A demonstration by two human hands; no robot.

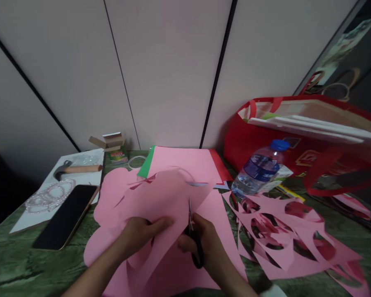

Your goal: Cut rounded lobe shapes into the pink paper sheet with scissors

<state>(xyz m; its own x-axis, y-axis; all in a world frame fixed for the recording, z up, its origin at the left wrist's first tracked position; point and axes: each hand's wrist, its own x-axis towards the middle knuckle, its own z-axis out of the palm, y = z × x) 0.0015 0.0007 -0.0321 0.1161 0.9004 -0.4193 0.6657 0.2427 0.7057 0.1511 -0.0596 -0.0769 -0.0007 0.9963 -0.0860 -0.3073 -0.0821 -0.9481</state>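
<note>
My left hand is closed on a sheet of pink paper, thumb on top and fingers beneath. The sheet is raised and bent, with cuts along its far left edge. In my right hand is a pair of scissors with black handles, its blades pointing away from me at the sheet's right part. Whether the blades are parted is hard to make out. Under the held sheet lie more pink sheets and, to the left, pink paper with rounded, scalloped edges.
Pink offcuts with holes are heaped at right, near a water bottle and a red bag. At left lie a phone, a hammer and a beaded strand. A small open box stands by the wall.
</note>
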